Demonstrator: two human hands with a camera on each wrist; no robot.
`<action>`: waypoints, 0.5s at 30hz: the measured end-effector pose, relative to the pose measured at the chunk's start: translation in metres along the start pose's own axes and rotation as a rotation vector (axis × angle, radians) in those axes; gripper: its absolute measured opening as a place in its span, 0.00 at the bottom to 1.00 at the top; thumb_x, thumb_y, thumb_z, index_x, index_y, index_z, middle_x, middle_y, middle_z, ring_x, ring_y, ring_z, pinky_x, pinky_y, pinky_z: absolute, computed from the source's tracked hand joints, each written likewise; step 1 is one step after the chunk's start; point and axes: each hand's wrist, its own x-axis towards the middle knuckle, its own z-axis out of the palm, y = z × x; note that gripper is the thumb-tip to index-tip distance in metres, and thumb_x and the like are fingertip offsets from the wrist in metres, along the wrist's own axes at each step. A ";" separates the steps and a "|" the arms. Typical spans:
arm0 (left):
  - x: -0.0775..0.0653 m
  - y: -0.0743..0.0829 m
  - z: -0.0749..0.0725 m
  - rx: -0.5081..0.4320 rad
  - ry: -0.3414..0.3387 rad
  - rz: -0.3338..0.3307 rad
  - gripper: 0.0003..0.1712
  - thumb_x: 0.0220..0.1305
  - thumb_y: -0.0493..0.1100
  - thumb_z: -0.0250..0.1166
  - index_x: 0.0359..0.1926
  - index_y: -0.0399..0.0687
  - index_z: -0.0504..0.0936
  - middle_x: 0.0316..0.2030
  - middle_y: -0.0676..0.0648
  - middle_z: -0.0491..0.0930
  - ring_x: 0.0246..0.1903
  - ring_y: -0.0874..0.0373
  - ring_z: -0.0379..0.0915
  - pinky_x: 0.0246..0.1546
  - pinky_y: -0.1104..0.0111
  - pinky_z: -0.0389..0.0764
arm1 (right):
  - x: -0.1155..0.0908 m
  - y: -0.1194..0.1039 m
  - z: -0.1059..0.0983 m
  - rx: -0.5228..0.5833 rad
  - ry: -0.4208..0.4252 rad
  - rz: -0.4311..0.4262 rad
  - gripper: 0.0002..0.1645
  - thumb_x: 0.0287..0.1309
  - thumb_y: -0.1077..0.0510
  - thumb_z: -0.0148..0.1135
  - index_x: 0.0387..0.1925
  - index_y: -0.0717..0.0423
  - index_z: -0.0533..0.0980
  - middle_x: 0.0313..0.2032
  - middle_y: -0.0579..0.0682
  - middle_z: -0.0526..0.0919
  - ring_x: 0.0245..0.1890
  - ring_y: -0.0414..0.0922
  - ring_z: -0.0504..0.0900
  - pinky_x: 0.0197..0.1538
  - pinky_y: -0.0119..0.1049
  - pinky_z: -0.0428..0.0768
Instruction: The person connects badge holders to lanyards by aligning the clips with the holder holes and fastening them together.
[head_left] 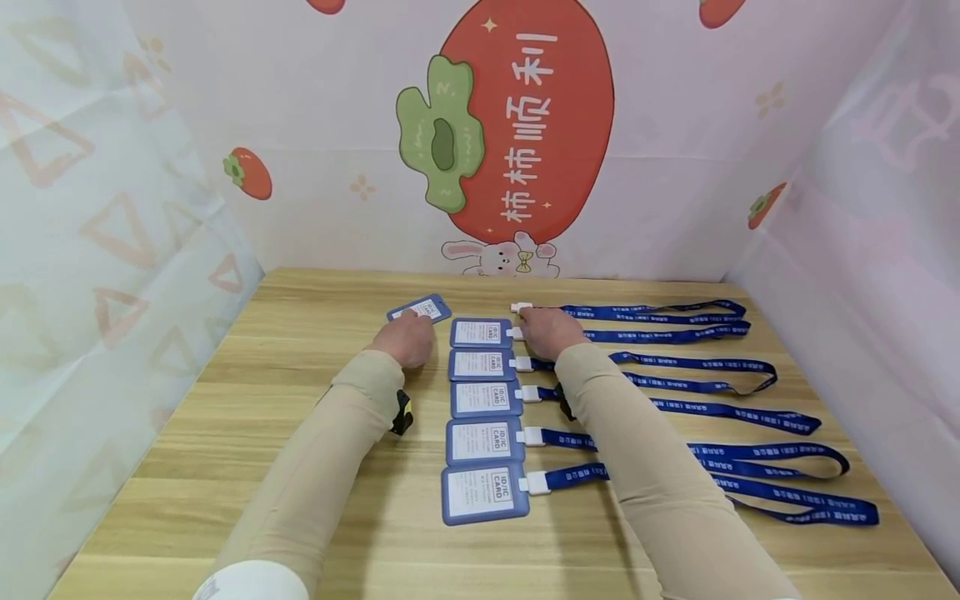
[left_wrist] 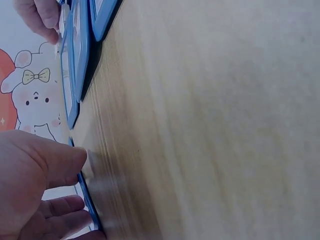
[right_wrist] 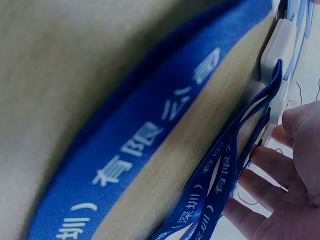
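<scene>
My left hand pinches a loose blue-rimmed badge holder near the back of the table. It lies slightly turned, with no lanyard on it, and the fingers cover part of its card. In the left wrist view, thumb and fingers are at its blue edge. To the right, my right hand pinches the white clip end of the rearmost blue lanyard. Thumb and forefinger come together there in the right wrist view, the other fingers spread; their exact contact is partly hidden.
Several badge holders lie in a column between the arms, each clipped to a blue lanyard stretching right. My right sleeve crosses over some straps. Printed cloth walls surround the wooden table.
</scene>
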 end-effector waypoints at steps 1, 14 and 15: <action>0.000 0.000 0.000 -0.013 0.002 -0.004 0.24 0.77 0.39 0.46 0.65 0.28 0.73 0.61 0.28 0.72 0.49 0.42 0.77 0.54 0.48 0.85 | 0.000 0.000 0.000 0.001 0.003 0.000 0.30 0.82 0.45 0.43 0.77 0.48 0.67 0.71 0.55 0.76 0.70 0.57 0.76 0.73 0.56 0.73; 0.017 0.003 0.001 0.005 0.005 0.020 0.24 0.75 0.36 0.48 0.66 0.29 0.73 0.63 0.29 0.74 0.59 0.37 0.77 0.64 0.45 0.79 | 0.002 0.000 0.002 -0.002 -0.001 0.000 0.31 0.82 0.44 0.43 0.78 0.48 0.66 0.72 0.54 0.75 0.71 0.56 0.74 0.74 0.56 0.72; 0.017 0.003 0.001 0.016 0.006 0.028 0.24 0.74 0.35 0.48 0.66 0.29 0.74 0.62 0.30 0.75 0.60 0.36 0.77 0.64 0.45 0.79 | 0.002 0.000 0.002 -0.001 -0.001 0.001 0.31 0.82 0.44 0.43 0.78 0.48 0.66 0.72 0.54 0.75 0.71 0.56 0.74 0.74 0.56 0.72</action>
